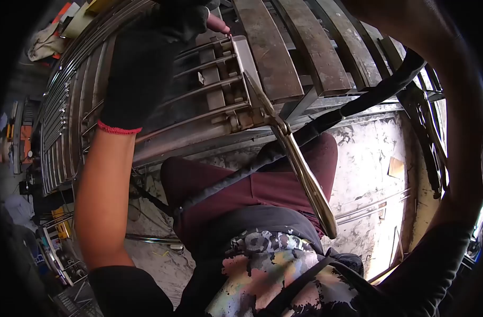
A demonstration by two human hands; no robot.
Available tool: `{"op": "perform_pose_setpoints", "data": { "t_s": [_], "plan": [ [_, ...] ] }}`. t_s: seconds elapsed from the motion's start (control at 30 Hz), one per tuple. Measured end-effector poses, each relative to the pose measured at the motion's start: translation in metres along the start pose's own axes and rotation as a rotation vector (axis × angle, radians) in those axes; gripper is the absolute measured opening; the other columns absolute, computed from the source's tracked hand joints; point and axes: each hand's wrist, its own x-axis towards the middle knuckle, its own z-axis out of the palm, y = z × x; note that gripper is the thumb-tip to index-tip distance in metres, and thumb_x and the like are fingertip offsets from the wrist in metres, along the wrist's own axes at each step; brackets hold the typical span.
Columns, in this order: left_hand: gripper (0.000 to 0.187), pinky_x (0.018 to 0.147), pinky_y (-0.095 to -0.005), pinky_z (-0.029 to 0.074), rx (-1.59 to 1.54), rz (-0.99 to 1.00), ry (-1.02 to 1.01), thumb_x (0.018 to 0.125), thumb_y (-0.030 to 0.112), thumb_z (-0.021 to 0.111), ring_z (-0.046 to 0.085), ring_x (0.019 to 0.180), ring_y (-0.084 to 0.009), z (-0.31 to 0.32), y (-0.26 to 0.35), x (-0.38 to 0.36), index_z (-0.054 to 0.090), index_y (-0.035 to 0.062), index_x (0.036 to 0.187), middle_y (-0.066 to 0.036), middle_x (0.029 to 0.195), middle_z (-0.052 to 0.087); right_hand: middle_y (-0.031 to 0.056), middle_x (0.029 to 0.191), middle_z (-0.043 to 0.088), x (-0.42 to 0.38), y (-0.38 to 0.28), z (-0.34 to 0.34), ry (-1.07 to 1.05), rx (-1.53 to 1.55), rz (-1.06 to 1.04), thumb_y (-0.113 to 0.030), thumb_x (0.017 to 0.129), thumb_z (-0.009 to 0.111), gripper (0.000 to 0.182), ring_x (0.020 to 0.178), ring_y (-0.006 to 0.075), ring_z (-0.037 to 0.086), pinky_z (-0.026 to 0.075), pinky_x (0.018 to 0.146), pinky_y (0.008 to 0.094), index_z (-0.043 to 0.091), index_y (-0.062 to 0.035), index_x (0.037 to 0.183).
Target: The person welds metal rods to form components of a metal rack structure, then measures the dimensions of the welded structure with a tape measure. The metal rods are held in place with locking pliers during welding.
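Note:
My left hand (186,24) wears a dark glove with a red cuff. One bare fingertip points toward the end of a flat metal bar (247,58); the other fingers are lost in shadow. Thin metal rods (207,84) run beneath the glove and meet a frame piece beside that bar. A long-handled metal clamp (307,182) sits at the bar's near end, its handles reaching down over my lap. My right forearm (458,116) rises along the right edge and bends inward at the top, where the hand is out of view.
Wide metal slats (270,53) form the work surface. A black wrapped cable (352,105) crosses above my legs. Another clamp (424,137) hangs at the right. Metal bars (373,208) lie on the stained floor (368,153). Tools and an orange object (26,140) are at the left.

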Motion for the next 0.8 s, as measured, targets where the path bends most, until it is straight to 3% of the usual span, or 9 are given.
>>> {"op": "perform_pose_setpoints", "data": {
  "t_s": [0.17,0.27,0.33,0.43,0.5,0.6,0.8],
  "plan": [
    [0.027,0.079,-0.0296,0.048,-0.013,-0.024,0.113,0.11,0.025,0.064,0.062,0.082,-0.0095,0.005,0.015,-0.001,0.074,0.0016,0.102,-0.006,0.092,0.078,0.0046,0.079,0.056,-0.003,-0.005,-0.001,-0.03,0.034,0.058,-0.021,0.091,0.08,0.035,0.065,0.0217,0.065,0.053,0.054,0.0375,0.068,-0.0115,0.122],
    [0.028,0.082,-0.03,0.048,-0.192,0.171,0.324,0.111,0.027,0.062,0.062,0.083,-0.01,0.032,0.016,0.001,0.073,0.0022,0.101,-0.005,0.091,0.077,0.0046,0.079,0.057,-0.003,-0.012,-0.006,-0.032,0.051,0.082,-0.022,0.091,0.08,0.035,0.064,0.0215,0.065,0.053,0.054,0.0373,0.068,-0.0113,0.121],
    [0.029,0.083,-0.0306,0.049,-0.32,0.202,0.334,0.111,0.027,0.061,0.063,0.084,-0.0113,0.03,0.011,0.002,0.073,0.0028,0.101,-0.005,0.092,0.077,0.0046,0.079,0.057,-0.005,-0.012,-0.006,-0.039,0.055,0.088,-0.022,0.091,0.08,0.035,0.064,0.0214,0.065,0.053,0.053,0.0372,0.068,-0.0111,0.121],
    [0.03,0.087,-0.0308,0.049,-0.206,0.099,0.136,0.112,0.03,0.059,0.064,0.089,-0.0117,0.004,0.004,-0.001,0.076,0.0057,0.105,-0.003,0.096,0.077,0.0046,0.079,0.057,-0.009,-0.012,-0.005,-0.04,0.061,0.102,-0.022,0.091,0.08,0.035,0.064,0.0212,0.065,0.053,0.053,0.0371,0.068,-0.0109,0.121],
    [0.036,0.092,-0.029,0.048,0.084,0.195,0.049,0.112,0.034,0.056,0.063,0.095,-0.0087,0.008,-0.014,0.0,0.082,0.01,0.113,0.001,0.1,0.077,0.0047,0.079,0.057,-0.013,-0.012,-0.003,-0.044,0.069,0.119,-0.022,0.091,0.08,0.035,0.063,0.0211,0.065,0.053,0.053,0.037,0.068,-0.0107,0.121],
    [0.036,0.089,-0.0299,0.048,-0.014,0.167,-0.039,0.113,0.034,0.055,0.063,0.095,-0.0089,0.005,-0.022,0.0,0.082,0.01,0.113,0.001,0.103,0.077,0.0047,0.079,0.057,-0.017,-0.015,-0.005,-0.056,0.098,0.156,-0.022,0.091,0.08,0.035,0.063,0.021,0.065,0.053,0.052,0.0369,0.068,-0.0105,0.121],
    [0.04,0.091,-0.0299,0.05,0.177,0.075,-0.076,0.113,0.035,0.056,0.065,0.096,-0.0105,-0.002,-0.013,-0.004,0.08,0.0031,0.113,-0.002,0.105,0.077,0.0048,0.079,0.057,-0.029,-0.014,-0.003,-0.054,0.144,0.237,-0.023,0.091,0.08,0.035,0.063,0.0207,0.064,0.052,0.052,0.0367,0.068,-0.01,0.121]
  ]
}}
